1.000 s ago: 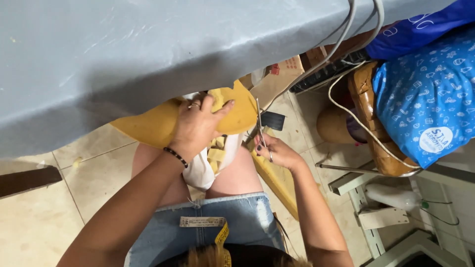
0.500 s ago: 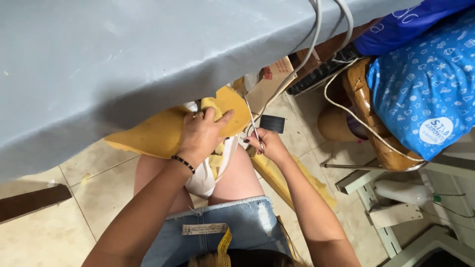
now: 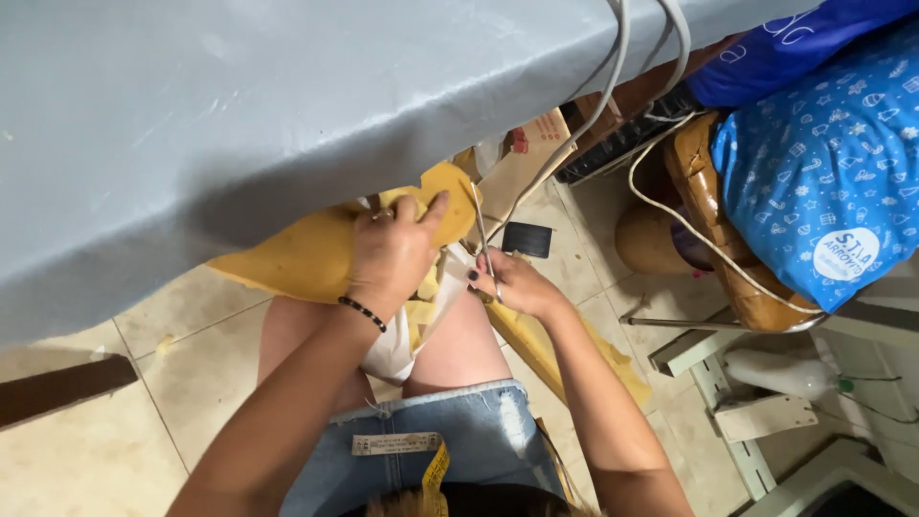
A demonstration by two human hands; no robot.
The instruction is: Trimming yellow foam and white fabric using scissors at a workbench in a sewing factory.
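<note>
My left hand [image 3: 392,254] grips a sheet of yellow fabric [image 3: 306,254] below the edge of the grey-covered table [image 3: 239,115], a black bead bracelet on its wrist. My right hand [image 3: 512,282] is closed on a pair of scissors [image 3: 481,235] whose thin blades point up along the right edge of the yellow fabric. Both hands are over my lap, where white and yellow scraps [image 3: 416,325] lie between my bare thighs above denim shorts [image 3: 421,450].
Grey cables [image 3: 613,86] hang from the table's edge. A wooden chair [image 3: 708,211] with blue patterned bags [image 3: 823,163] stands at the right. A yellow offcut [image 3: 565,354] and a small black object [image 3: 526,239] lie on the tiled floor. White frame parts [image 3: 737,412] sit lower right.
The view has shifted slightly. My right hand has moved up towards the yellow fabric, bringing the scissors to its edge. The left hand keeps its grip.
</note>
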